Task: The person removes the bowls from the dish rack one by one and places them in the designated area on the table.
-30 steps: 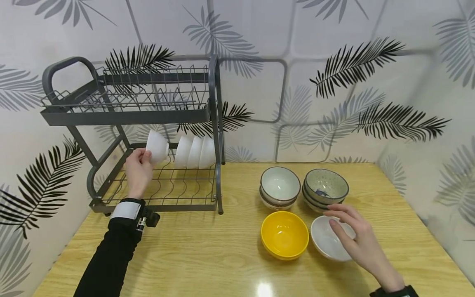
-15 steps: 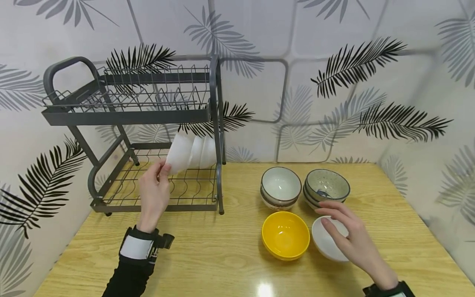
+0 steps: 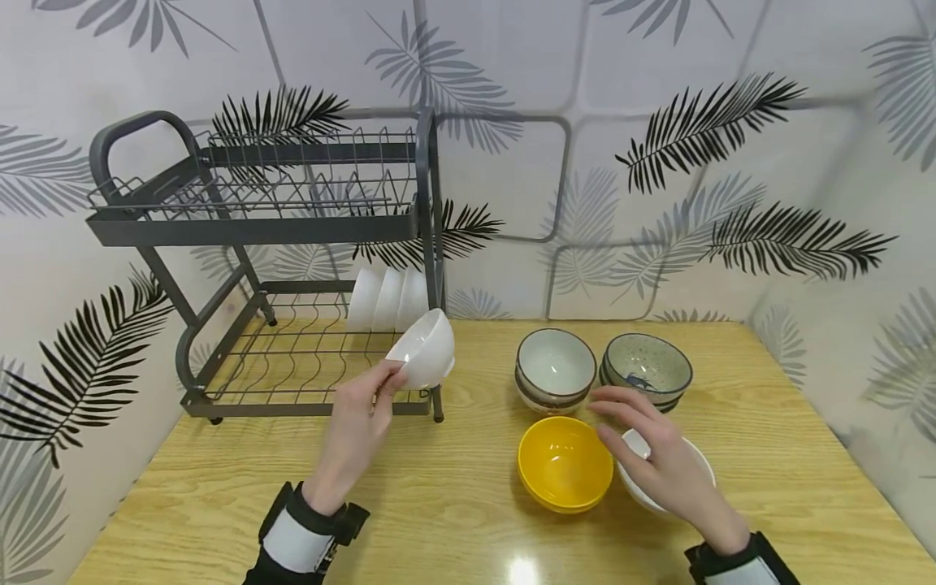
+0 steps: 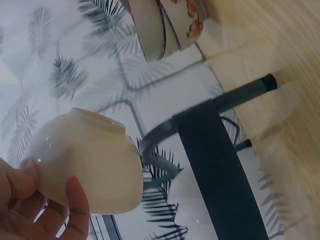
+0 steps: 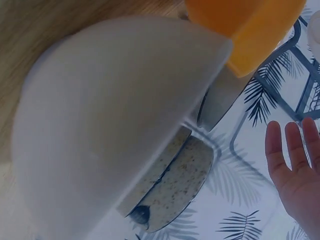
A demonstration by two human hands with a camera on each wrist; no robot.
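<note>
My left hand [image 3: 387,382] pinches the rim of a small white bowl [image 3: 426,357] and holds it tilted in the air, just in front of the right post of the grey dish rack [image 3: 256,227]. The left wrist view shows the same bowl [image 4: 90,165] gripped between my thumb and fingers [image 4: 75,210]. My right hand [image 3: 636,435] hovers with spread fingers over a white bowl [image 3: 702,467] on the table, beside a yellow bowl [image 3: 565,463]. In the right wrist view, that white bowl [image 5: 115,125] fills the frame and my straight fingers [image 5: 295,160] show apart from it.
Three white bowls [image 3: 387,296] lean on edge in the rack's lower tier; its upper tier holds nothing. Behind the yellow bowl stand two stacks: pale bowls [image 3: 554,366] and speckled bowls [image 3: 647,370]. The wooden table [image 3: 409,504] meets leaf-patterned walls at the back and sides.
My left hand carried the white bowl rightward from the left of the rack's lower tier, past the three leaning bowls, and out in front of the rack. My right hand drifted slightly left.
</note>
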